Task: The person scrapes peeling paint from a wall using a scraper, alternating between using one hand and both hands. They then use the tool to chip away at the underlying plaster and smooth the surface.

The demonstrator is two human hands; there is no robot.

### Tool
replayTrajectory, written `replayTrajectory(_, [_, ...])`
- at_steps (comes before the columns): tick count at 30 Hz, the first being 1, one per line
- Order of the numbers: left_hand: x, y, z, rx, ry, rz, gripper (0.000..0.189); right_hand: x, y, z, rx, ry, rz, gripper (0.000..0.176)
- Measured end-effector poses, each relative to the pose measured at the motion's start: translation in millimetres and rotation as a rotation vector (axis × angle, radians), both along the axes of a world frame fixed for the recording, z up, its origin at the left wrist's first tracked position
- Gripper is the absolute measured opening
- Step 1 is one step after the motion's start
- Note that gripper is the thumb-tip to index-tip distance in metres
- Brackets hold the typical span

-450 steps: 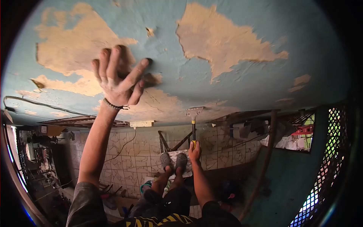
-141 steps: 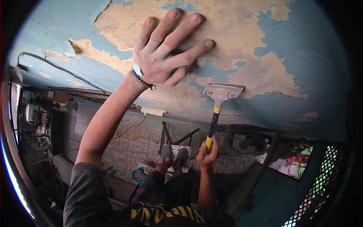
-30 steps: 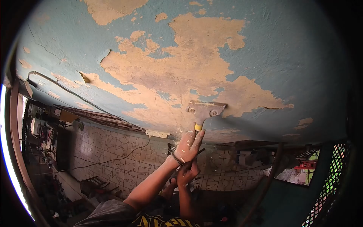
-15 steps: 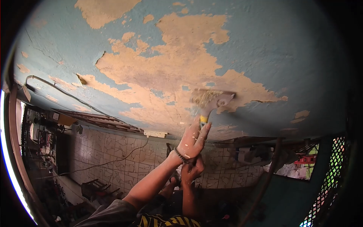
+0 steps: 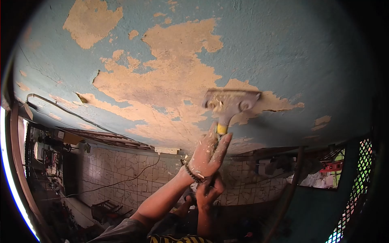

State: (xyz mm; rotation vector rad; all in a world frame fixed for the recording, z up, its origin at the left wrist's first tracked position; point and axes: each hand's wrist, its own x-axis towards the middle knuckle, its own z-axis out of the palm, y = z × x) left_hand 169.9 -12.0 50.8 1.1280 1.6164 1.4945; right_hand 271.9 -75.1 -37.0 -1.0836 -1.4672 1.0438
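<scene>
A wide-bladed paint scraper [image 5: 231,102] with a yellow band at its neck is pressed against the wall's peeling blue paint [image 5: 267,52]. Loose paint flakes lie on its blade. My left hand [image 5: 206,156], with a dark beaded bracelet at the wrist, is closed around the upper handle, fingers pointing toward the blade. Lower down, my right hand [image 5: 209,191] grips the handle's bottom part, most of which is hidden. Around the blade, a large bare beige patch [image 5: 170,65] shows where paint is gone. Flakes are scattered on my left hand and in the air.
A grey conduit [image 5: 67,107] runs along the wall at left. A cable [image 5: 137,175] crosses above the tiled floor [image 5: 117,170]. A dark chair [image 5: 109,210] stands lower left. At right are a pole [image 5: 292,190] and a lattice opening [image 5: 356,190].
The scraper has shifted right and slightly up along the wall, with both hands following. My view has also shifted, so the bare patch sits further left. More flakes are flying near my left wrist.
</scene>
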Motion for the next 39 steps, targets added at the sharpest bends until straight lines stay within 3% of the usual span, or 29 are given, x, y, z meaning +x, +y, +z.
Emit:
replayTrajectory(3, [-2,9,37,0.013,0.015,-0.041,0.029,3,8,26,0.014,0.018,0.030,0.032])
replayTrajectory(5, [-1,2,19,0.080,0.012,-0.053,0.026,9,0,30,-0.026,0.014,0.027,0.034])
replayTrajectory(6, [2,0,16,0.064,-0.007,-0.017,0.031,1,-9,44,-0.074,0.167,-0.092,0.037])
replayTrajectory(9, [2,-2,30,0.054,-0.083,0.012,0.038,22,-22,0,0.227,0.041,0.092,0.038])
replayTrajectory(11, [1,4,41,0.085,-0.079,-0.016,0.038,21,-17,-4,0.301,0.004,0.026,0.039])
replayTrajectory(13, [-1,8,50,0.168,0.079,-0.030,0.039,9,1,22,0.280,0.028,0.011,0.039])
replayTrajectory(16, [4,9,54,0.178,0.061,0.011,0.037,8,7,38,0.462,-0.045,-0.048,0.039])
replayTrajectory(20, [9,3,66,0.057,-0.124,0.026,0.033,10,-11,38,0.357,0.007,-0.029,0.046])
replayTrajectory(24, [5,8,77,0.118,-0.073,-0.037,0.029,13,-3,57,0.365,-0.019,0.003,0.045])
replayTrajectory(27, [16,4,76,0.101,-0.256,0.038,0.031,18,-9,59,0.396,-0.028,0.011,0.045])
replayTrajectory(31, [13,4,61,-0.039,-0.212,-0.003,0.029,19,-14,55,0.353,-0.057,-0.049,0.047])
replayTrajectory(34, [9,9,66,0.119,-0.105,-0.079,0.034,22,-8,61,0.265,-0.019,-0.004,0.042])
replayTrajectory(36, [10,7,57,0.163,-0.071,-0.067,0.038,23,-2,62,0.379,-0.037,-0.004,0.045])
replayTrajectory(39, [16,4,67,0.118,-0.232,0.016,0.035,19,-2,60,0.458,-0.016,-0.027,0.044])
